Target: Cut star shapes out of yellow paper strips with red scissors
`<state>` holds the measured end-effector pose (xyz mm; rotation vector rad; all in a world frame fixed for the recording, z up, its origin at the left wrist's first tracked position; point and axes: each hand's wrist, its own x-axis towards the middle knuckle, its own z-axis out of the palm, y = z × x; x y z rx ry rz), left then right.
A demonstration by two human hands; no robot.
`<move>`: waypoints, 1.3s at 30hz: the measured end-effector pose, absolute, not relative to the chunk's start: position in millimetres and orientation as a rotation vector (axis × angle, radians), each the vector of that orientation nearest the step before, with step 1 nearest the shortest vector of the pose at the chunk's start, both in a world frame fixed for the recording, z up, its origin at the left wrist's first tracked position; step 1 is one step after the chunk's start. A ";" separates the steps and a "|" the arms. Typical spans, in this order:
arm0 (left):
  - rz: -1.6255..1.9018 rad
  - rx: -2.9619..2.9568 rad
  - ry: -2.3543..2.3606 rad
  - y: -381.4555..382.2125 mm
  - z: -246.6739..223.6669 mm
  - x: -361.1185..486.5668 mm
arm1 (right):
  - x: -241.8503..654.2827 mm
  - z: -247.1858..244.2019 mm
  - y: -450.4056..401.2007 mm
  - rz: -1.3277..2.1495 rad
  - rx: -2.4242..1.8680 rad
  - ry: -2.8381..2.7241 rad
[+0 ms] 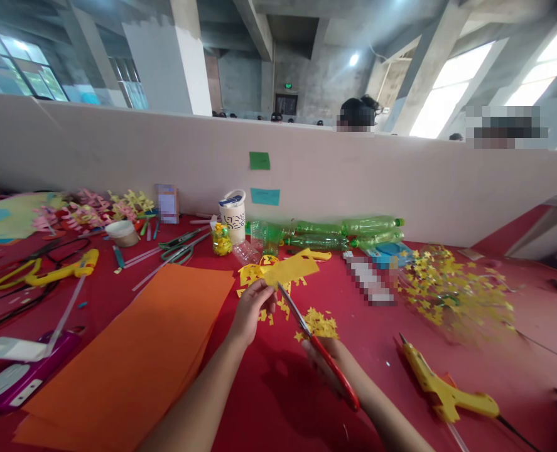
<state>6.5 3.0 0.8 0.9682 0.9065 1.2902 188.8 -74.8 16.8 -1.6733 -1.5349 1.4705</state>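
Between the fingers of my left hand [254, 309] is a yellow paper strip [291, 269], held out above the table. My right hand [328, 361] grips red-handled scissors [335, 364], whose blades point up and left to the strip's lower edge. Whether the blades touch the paper I cannot tell. Small yellow paper stars [319, 323] lie in a pile just beyond my right hand. Yellow paper offcuts [250, 274] are scattered behind and below the strip.
Orange sheets [132, 345] lie to the left, near a purple power strip [33, 376]. A yellow glue gun [448, 383] rests at right, below a bunch of yellow stars [452, 289]. Green plastic bottles [320, 241] and a white cup [232, 216] stand or lie by the partition [118, 150].
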 end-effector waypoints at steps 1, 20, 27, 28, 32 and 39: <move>1.311 0.961 0.901 3.9 0.3 5.6 | 189.2 15.9 -74.7 1.466 -1.674 -1.545; 1.301 1.100 0.963 9.6 -4.7 0.0 | 202.3 13.8 -70.5 1.501 -1.541 -1.736; 1.280 1.057 0.902 6.4 0.8 2.8 | 194.2 13.4 -73.2 1.488 -1.590 -1.559; 1.271 1.057 0.896 6.0 1.2 3.2 | 194.2 12.2 -73.3 1.484 -1.592 -1.549; 1.267 1.054 0.900 5.8 0.9 3.8 | 197.4 4.2 -72.1 1.483 -1.582 -1.583; 1.285 1.048 0.904 5.5 2.3 2.8 | 199.1 2.3 -72.0 1.494 -1.544 -1.634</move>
